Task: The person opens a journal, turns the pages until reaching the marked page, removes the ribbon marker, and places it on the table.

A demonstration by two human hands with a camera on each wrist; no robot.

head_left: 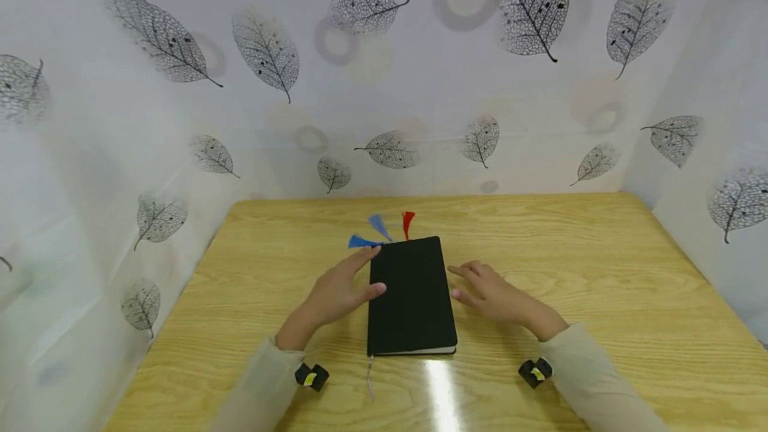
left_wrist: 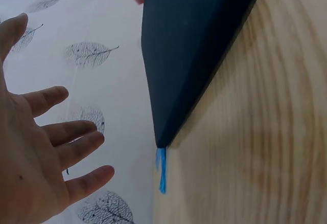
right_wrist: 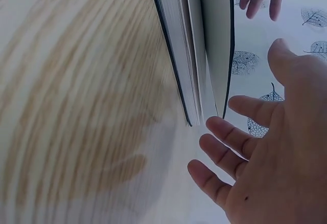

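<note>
A black notebook (head_left: 413, 302) lies on the wooden table, its cover slightly raised from the pages (right_wrist: 186, 55) along the right side in the right wrist view. Past its top edge poke a blue tassel (head_left: 363, 241), a paler blue tassel (head_left: 379, 224) and a red tassel (head_left: 408, 222). My left hand (head_left: 336, 293) is at the notebook's left edge, fingers spread, with thumb and fingertips overlapping the cover in the head view. Beside the right edge is my right hand (head_left: 497, 297), its fingers relaxed and apart, holding nothing.
The wooden table (head_left: 600, 252) extends around the notebook to a white leaf-print cloth (head_left: 432, 99) at the back and sides. A thin pale ribbon (head_left: 369, 379) trails from the notebook's bottom edge. Black wrist cameras (head_left: 312, 377) sit at both sleeves.
</note>
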